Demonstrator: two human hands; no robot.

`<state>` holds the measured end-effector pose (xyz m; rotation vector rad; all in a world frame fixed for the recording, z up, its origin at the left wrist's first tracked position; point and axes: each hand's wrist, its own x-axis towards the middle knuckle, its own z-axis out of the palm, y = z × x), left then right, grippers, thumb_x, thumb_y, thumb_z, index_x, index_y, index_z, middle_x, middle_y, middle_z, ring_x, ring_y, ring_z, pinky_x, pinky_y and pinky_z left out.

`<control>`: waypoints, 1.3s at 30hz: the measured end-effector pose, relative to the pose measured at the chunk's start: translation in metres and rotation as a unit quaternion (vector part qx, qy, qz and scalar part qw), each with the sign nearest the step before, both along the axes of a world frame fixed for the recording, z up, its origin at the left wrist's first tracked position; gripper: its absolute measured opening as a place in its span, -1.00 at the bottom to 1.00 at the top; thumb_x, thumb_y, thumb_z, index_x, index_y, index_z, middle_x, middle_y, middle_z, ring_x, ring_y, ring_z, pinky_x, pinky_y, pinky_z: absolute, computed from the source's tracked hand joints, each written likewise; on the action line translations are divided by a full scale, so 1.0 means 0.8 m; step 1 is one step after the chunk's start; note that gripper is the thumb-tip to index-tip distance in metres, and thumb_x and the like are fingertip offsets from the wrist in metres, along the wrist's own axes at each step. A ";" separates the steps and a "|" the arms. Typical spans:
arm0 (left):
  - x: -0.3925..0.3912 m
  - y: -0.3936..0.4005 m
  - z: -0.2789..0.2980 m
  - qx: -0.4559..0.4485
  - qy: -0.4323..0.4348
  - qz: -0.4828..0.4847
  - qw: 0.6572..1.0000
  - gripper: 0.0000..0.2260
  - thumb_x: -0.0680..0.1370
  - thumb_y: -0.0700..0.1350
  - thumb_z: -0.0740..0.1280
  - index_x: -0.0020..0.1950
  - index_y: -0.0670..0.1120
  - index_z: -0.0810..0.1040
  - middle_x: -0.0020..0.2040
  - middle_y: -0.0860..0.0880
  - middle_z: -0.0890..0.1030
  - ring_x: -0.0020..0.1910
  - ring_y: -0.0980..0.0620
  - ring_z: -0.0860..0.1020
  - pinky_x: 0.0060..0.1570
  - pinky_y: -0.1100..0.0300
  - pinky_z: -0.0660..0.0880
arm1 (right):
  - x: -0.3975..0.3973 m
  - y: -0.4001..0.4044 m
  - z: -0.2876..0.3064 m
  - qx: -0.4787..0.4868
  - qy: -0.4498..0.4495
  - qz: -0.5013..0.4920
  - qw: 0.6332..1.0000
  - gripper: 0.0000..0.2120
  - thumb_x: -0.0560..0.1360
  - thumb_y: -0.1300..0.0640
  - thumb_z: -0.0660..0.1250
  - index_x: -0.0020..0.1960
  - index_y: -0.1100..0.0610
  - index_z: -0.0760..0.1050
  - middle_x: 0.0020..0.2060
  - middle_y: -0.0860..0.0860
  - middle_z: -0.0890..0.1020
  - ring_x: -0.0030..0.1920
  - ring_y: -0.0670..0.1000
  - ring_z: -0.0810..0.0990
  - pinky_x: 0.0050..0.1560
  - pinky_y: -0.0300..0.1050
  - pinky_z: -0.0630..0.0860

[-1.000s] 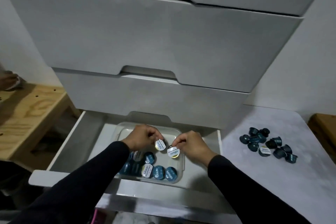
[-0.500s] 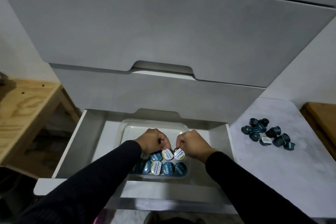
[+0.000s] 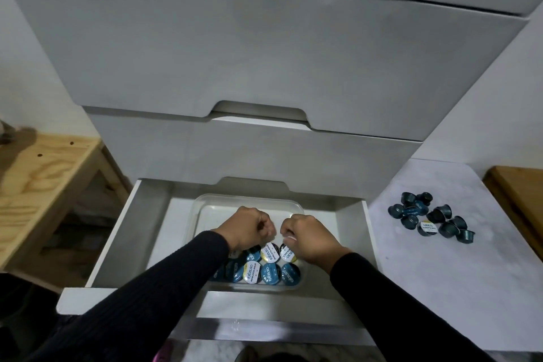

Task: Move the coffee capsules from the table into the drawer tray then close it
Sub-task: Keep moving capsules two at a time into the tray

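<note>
A clear plastic tray (image 3: 205, 209) lies in the open bottom drawer (image 3: 152, 232). Several teal coffee capsules (image 3: 264, 272) stand in rows at its near end, some with white and yellow lids. My left hand (image 3: 246, 226) and my right hand (image 3: 311, 236) are side by side over the tray, fingers pinched. Each pinches the far rim of a white-lidded capsule, the left capsule (image 3: 269, 253) and the right capsule (image 3: 288, 253), both down in the second row. Several more capsules (image 3: 429, 219) lie in a loose heap on the white table (image 3: 440, 288) to the right.
Closed grey drawers (image 3: 264, 67) overhang the open one. A wooden bench (image 3: 38, 185) stands at the left and a wooden edge (image 3: 520, 194) at the far right. The drawer's front panel (image 3: 264, 311) lies under my forearms.
Both hands came down toward the near rows with a white-lidded capsule each, and the capsules now sit level with the others. The camera view shifted slightly.
</note>
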<state>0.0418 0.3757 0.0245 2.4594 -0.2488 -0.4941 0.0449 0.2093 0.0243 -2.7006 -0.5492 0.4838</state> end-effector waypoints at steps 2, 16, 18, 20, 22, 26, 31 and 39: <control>-0.006 -0.007 0.009 0.034 -0.024 0.016 0.999 -0.80 0.52 -0.21 0.23 0.08 -0.10 0.59 0.05 -0.08 0.64 -0.02 0.04 0.53 -0.02 0.34 0.38 | -0.006 0.002 0.003 -0.003 -0.027 -0.004 1.000 -0.75 0.49 0.12 0.23 0.14 0.13 0.50 0.10 0.08 0.55 0.09 0.11 0.52 0.08 -0.10 0.44; -0.083 -0.057 0.021 0.147 -0.244 0.122 0.951 -0.67 0.31 -0.12 0.51 0.03 -0.16 0.60 -0.10 -0.06 0.65 -0.09 0.00 0.62 -0.11 0.26 0.56 | -0.061 -0.008 0.026 0.058 -0.269 -0.101 0.956 -0.61 0.44 -0.01 0.06 0.01 0.16 0.57 -0.11 0.05 0.65 -0.08 0.04 0.65 -0.13 -0.24 0.55; -0.091 -0.068 0.033 0.129 -0.241 0.132 0.953 -0.64 0.34 -0.10 0.50 0.09 -0.14 0.57 -0.04 -0.04 0.64 -0.04 0.02 0.60 -0.07 0.26 0.54 | -0.068 -0.025 0.023 0.084 -0.293 -0.102 0.947 -0.69 0.48 0.04 0.11 0.03 0.16 0.55 -0.13 0.06 0.64 -0.11 0.03 0.64 -0.13 -0.23 0.56; -0.092 -0.089 0.042 0.106 -0.218 0.122 0.962 -0.60 0.53 -0.08 0.29 0.34 -0.13 0.37 0.25 -0.06 0.49 0.25 0.01 0.43 0.22 0.24 0.39 | -0.075 -0.048 0.018 0.087 -0.346 -0.092 0.930 -0.74 0.52 0.11 0.18 0.07 0.22 0.54 -0.08 0.13 0.65 -0.06 0.10 0.62 -0.07 -0.14 0.58; -0.091 -0.113 0.047 0.068 -0.253 0.127 0.957 -0.60 0.60 -0.03 0.14 0.43 -0.09 0.24 0.37 -0.04 0.38 0.36 0.03 0.31 0.32 0.25 0.27 | -0.076 -0.071 0.018 0.090 -0.416 -0.097 0.900 -0.77 0.50 0.17 0.24 0.04 0.29 0.56 -0.10 0.17 0.65 -0.07 0.15 0.63 -0.06 -0.09 0.58; -0.084 -0.178 0.056 0.028 -0.282 0.108 0.953 -0.71 0.57 -0.05 0.14 0.23 -0.09 0.49 0.10 -0.06 0.59 0.15 -0.03 0.53 0.10 0.21 0.47 | -0.064 -0.133 0.013 0.054 -0.461 -0.110 0.879 -0.81 0.47 0.23 0.25 -0.03 0.33 0.55 -0.14 0.19 0.65 -0.14 0.17 0.61 -0.19 -0.08 0.58; -0.063 -0.273 0.058 -0.046 -0.257 0.094 0.961 -0.72 0.60 -0.05 0.12 0.29 -0.03 0.42 0.19 0.00 0.53 0.20 0.06 0.43 0.16 0.29 0.34 | -0.043 -0.235 -0.006 -0.045 -0.451 -0.054 0.890 -0.88 0.44 0.30 0.29 -0.26 0.27 0.53 -0.17 0.21 0.66 -0.19 0.20 0.62 -0.29 -0.03 0.58; -0.005 -0.407 0.029 -0.059 -0.184 0.086 0.977 -0.74 0.59 -0.11 0.16 0.24 -0.08 0.48 0.19 -0.05 0.56 0.18 0.02 0.46 0.15 0.24 0.37 | 0.010 -0.370 -0.034 0.028 -0.265 -0.171 0.949 -0.86 0.38 0.29 0.29 -0.09 0.29 0.56 -0.18 0.14 0.63 -0.20 0.14 0.62 -0.26 -0.11 0.58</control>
